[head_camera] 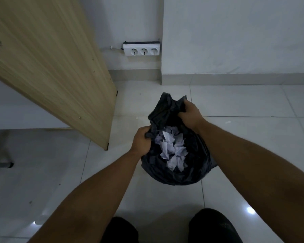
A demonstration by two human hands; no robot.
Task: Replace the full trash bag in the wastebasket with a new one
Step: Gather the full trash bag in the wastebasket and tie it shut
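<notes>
- Trash bag (174,171): black, on the tiled floor (244,106), mouth open, crumpled white paper (174,149) inside.
- Left hand (141,142) grip: fingers curled round the near-left rim.
- Right hand (189,114) grip: clenched on the gathered far rim.
- Wastebasket hidden by the bag.

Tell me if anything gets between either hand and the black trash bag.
Nothing visible does. The left hand and the right hand each grip bunched plastic at the rim of the black trash bag, whose mouth stays open over crumpled paper.
</notes>
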